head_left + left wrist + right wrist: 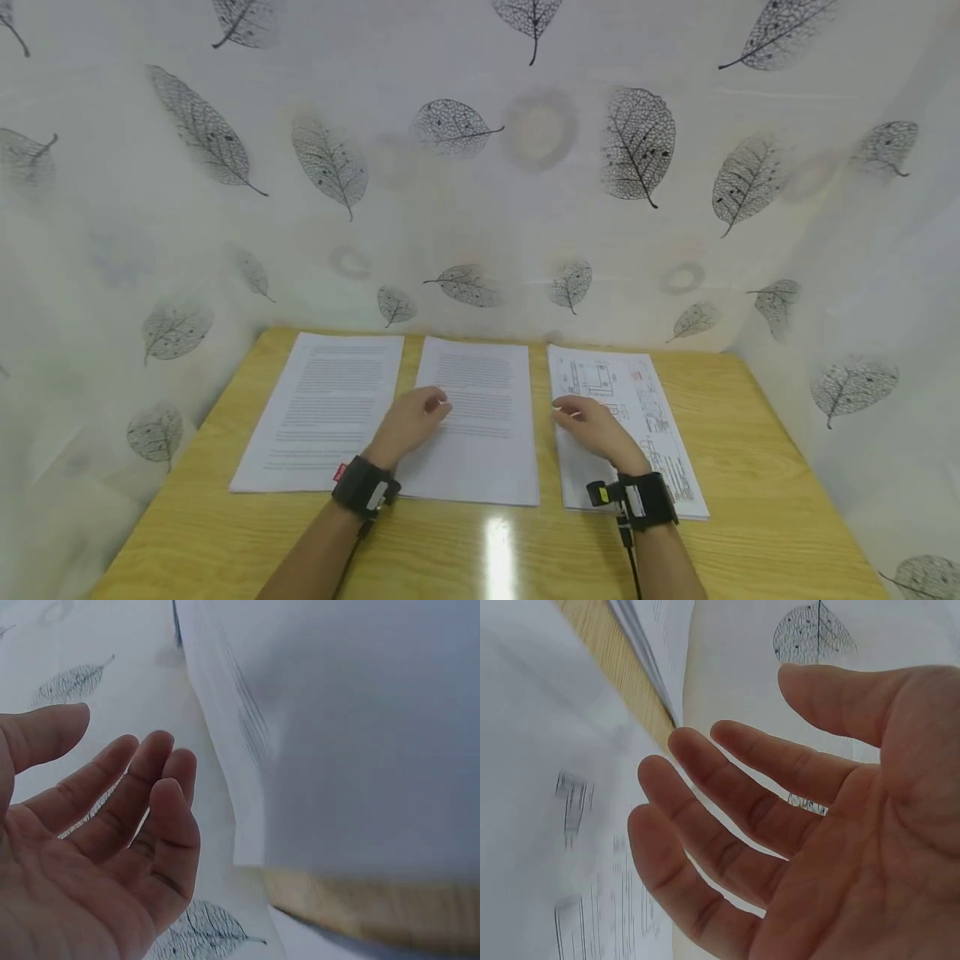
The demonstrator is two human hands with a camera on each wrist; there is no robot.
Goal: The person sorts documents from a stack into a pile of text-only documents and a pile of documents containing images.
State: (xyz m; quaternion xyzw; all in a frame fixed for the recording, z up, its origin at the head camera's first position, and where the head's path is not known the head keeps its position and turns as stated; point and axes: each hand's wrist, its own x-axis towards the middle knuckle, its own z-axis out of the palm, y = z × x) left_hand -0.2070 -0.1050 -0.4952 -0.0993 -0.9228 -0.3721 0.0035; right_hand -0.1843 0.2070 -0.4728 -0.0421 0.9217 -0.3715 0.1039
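Note:
Three stacks of printed paper lie side by side on a wooden table. My left hand is over the left edge of the middle text stack, its fingers loosely bent and holding nothing. To its left lies another text stack. My right hand is over the left part of the stack of line drawings, also holding nothing. In the left wrist view the left hand shows relaxed, curved fingers beside blurred sheets. The right hand has its fingers spread and slightly bent in the right wrist view.
The yellow wood tabletop extends around the stacks. A white curtain with leaf prints surrounds the table at the back and sides. Each wrist wears a black strap, such as the left strap, with a cable running back along the arm.

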